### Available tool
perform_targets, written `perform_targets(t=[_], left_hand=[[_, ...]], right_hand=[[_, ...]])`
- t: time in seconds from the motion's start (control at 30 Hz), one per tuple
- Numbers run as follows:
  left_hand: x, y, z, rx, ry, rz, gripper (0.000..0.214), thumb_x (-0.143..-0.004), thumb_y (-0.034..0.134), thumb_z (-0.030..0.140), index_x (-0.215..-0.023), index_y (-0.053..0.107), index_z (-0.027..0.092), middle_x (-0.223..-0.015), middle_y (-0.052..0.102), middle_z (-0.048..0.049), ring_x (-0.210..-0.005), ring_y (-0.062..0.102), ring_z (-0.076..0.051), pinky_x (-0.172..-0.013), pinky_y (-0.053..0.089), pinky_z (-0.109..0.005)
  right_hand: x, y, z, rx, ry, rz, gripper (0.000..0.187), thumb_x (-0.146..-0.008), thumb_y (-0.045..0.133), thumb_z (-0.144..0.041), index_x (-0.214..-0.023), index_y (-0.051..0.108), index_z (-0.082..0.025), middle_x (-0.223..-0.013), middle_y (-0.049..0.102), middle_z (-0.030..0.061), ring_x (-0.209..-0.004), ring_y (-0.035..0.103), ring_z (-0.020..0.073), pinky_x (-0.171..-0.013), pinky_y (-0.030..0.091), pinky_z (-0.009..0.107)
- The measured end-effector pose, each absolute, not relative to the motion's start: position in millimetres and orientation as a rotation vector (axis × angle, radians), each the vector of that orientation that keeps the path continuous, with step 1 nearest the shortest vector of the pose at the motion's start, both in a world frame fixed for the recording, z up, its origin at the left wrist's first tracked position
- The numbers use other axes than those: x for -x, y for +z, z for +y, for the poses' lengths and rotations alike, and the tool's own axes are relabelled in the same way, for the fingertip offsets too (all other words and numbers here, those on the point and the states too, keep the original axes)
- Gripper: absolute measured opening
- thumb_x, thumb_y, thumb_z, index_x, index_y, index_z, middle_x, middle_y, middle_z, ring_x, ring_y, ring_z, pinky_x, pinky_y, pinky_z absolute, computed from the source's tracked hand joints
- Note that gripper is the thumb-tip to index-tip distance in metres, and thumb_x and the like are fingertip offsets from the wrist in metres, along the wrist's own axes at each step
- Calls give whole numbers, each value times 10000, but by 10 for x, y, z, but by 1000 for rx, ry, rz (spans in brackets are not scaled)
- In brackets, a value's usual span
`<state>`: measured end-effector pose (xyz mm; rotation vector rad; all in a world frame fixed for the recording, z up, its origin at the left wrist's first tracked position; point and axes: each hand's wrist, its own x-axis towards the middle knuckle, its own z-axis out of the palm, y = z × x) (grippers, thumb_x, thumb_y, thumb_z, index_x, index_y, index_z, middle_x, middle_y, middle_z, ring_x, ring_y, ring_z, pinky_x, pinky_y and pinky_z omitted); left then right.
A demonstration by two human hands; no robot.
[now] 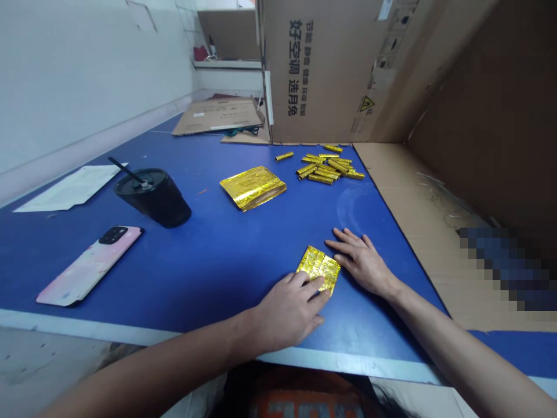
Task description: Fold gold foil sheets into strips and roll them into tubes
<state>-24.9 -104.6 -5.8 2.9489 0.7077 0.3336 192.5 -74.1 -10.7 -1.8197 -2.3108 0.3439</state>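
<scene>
Near 4 o'clock, a pixelated patch (500, 270) blurs whatever lies beside the desk (209, 278). At 11 o'clock, the small objects (208, 51) on a wall shelf (226, 64) are too small to tell. The top edge cuts off a cardboard box (322, 69), and at 6 o'clock the bottom edge cuts off a printed orange garment (300, 397). At 5 o'clock, the left hand (289, 310) covers part of a gold foil packet (317, 268). At 2 o'clock, gold foil rolls (324, 169) overlap, partly hiding one another.

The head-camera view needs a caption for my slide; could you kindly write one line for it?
Left hand on folded gold foil, right hand beside it, on a blue table.
</scene>
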Motion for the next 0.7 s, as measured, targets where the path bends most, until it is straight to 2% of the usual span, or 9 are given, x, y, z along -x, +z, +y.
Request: perform_targets(t=[0.2, 0.37, 0.57, 0.7], left_hand=[[261, -67, -1053, -2930, 326, 721, 400, -799, 536, 352, -1161, 478, 192, -1186, 518, -53, -999, 450, -229, -823, 385, -355], [252, -63, -1049, -2918, 314, 725, 400, -798, 534, 346, -1162, 476, 190, -1157, 531, -54, -998, 449, -233, -827, 383, -359], [244, -64, -1042, -2927, 321, 711, 384, -801, 529, 341, -1151, 489, 186, -1178, 524, -58, -995, 448, -240, -808, 392, -361], [254, -66, -1043, -2917, 308, 703, 381, -807, 520, 343, -1152, 491, 185, -1187, 517, -62, -999, 444, -244, -820, 393, -368]], right_hand=[[-1929, -116, -748, 1809, 321, -2304, 417, -878, 331, -387, -1254, 449, -249, -1395, 332, 35, -1301, 213, 234, -1013, 171, 553], [-1841, -107, -756, 1837, 290, -2274, 570, -836, 329, -531, -1296, 393, -201, -1396, 326, 75, -1300, 212, 253, -1018, 163, 547], [-1750, -106, -738, 1943, 196, -2277, 464, -868, 325, -377, -1291, 398, -202, -1408, 305, 50, -1304, 203, 235, -1020, 170, 539], [-1749, -110, -731, 1952, 191, -2265, 436, -869, 336, -353, -1276, 415, -221, -1404, 316, 41, -1300, 214, 243, -1010, 188, 549]])
